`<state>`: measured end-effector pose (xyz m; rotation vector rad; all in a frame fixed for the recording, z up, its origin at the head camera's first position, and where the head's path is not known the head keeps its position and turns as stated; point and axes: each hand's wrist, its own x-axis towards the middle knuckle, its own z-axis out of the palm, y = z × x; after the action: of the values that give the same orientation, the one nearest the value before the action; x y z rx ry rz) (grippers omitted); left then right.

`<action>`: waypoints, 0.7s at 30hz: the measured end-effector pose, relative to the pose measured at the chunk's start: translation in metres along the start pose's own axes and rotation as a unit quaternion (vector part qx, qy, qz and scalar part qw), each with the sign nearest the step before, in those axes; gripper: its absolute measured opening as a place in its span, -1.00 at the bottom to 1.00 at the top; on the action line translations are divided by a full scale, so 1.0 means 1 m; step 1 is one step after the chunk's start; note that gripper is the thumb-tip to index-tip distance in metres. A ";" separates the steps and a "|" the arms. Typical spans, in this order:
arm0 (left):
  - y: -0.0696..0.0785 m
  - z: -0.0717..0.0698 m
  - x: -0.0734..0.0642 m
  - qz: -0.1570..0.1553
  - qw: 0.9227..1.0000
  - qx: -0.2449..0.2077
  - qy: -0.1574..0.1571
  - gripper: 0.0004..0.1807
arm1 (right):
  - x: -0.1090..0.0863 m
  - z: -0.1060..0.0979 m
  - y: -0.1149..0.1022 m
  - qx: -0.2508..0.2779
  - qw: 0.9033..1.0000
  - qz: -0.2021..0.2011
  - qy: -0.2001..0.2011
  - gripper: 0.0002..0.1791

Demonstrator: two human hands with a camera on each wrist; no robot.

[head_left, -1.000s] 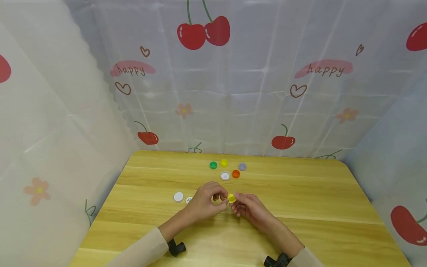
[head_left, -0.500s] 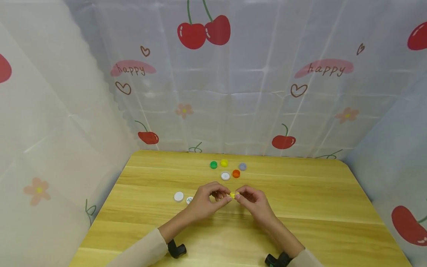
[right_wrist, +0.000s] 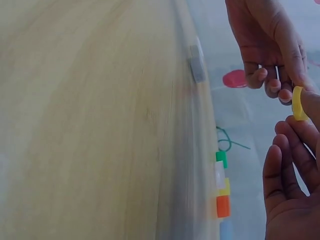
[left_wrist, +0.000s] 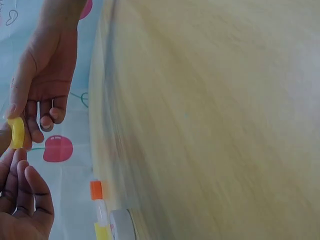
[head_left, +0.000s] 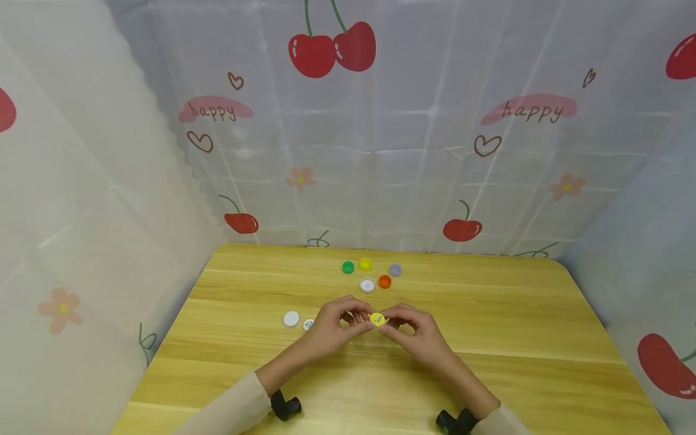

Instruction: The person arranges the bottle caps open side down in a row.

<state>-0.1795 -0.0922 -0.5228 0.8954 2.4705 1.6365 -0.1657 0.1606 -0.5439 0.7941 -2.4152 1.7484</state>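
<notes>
1. One marked yellow cap (head_left: 377,319) is held up off the tabletop (head_left: 516,314), directly between the left hand (head_left: 333,329) and the right hand (head_left: 415,332); all places below are given from this cap.
2. Neither of the hands is nearer to it: its left edge is pinched by the left thumb and fingers, its right edge by the right thumb and fingers. The remaining fingers are seen loosely bent in the wrist views.
3. No long axis is shown by the round cap. Its marked face is tilted up toward the head view, while its rim is seen almost edge-on from both wrists; the bluish marking cannot be made out.
4. Five caps are grouped on the tabletop beyond the marked yellow cap: one green cap (head_left: 348,267) to its far left, one plain yellow cap (head_left: 365,264) and one white-rimmed cap (head_left: 367,285) slightly left, one orange cap (head_left: 385,281) slightly right, and one lavender cap (head_left: 395,270) farther right.
5. Two white discs are laid to its left, past the left hand: one plain disc (head_left: 291,319) and, nearer, one patterned disc (head_left: 309,325), partly covered by that hand.
6. Two black wrist devices (head_left: 285,406) are worn, one on either side, nearer the person than the cap.
</notes>
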 end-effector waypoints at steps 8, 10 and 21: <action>-0.003 -0.006 -0.002 -0.007 0.999 0.023 -0.030 -0.75 | 0.003 0.003 0.001 -0.027 0.999 -0.021 -0.002 -0.75; -0.004 -0.008 -0.003 -0.006 0.999 0.041 -0.035 -0.74 | 0.004 0.005 0.003 -0.041 0.999 -0.035 -0.004 -0.75; -0.009 -0.017 -0.009 0.008 0.970 0.232 -0.067 -0.76 | 0.015 0.013 -0.002 -0.166 0.982 -0.063 -0.064 -0.80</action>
<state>-0.1821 -0.1131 -0.5249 1.0262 2.7980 0.9670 -0.1744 0.1428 -0.5424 1.0118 -2.5727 1.2373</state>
